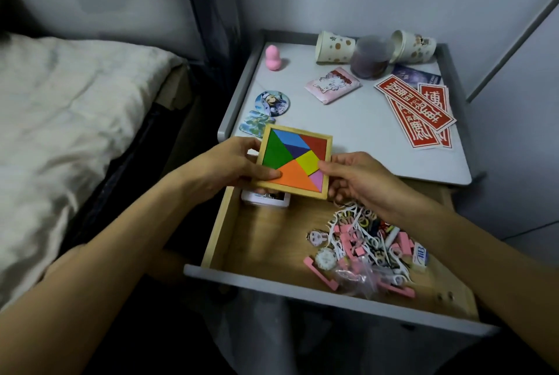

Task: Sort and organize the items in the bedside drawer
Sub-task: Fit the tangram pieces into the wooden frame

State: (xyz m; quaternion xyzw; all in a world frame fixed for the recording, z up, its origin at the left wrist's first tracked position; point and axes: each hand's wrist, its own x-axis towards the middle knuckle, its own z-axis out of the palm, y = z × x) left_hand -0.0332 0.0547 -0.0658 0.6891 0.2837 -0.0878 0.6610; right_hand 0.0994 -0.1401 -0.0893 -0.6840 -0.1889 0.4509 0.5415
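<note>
The open drawer shows its grey front rim nearest. Inside, toward the right, lies a loose heap of small things: pink clips, white plastic picks, rings, a little clock face and a clear bag. These look light and tangle-prone, and are likely better scooped than picked one by one.

Above the drawer's back left corner, both hands hold a tangram puzzle, clear of the drawer floor and tilted a little. The left hand grips the lower left edge, its thumb on the orange piece and its fingers curled beneath. The right hand pinches the right edge, thumb on top near the yellow and pink pieces. The wooden frame looks stiff and light, but the coloured pieces probably sit loose, so it is best held by opposite rims and kept flat, or they may slide out. A white box lies just below it.

Beyond, the counter carries red stickers, a pink packet, a round badge and tipped paper cups.
</note>
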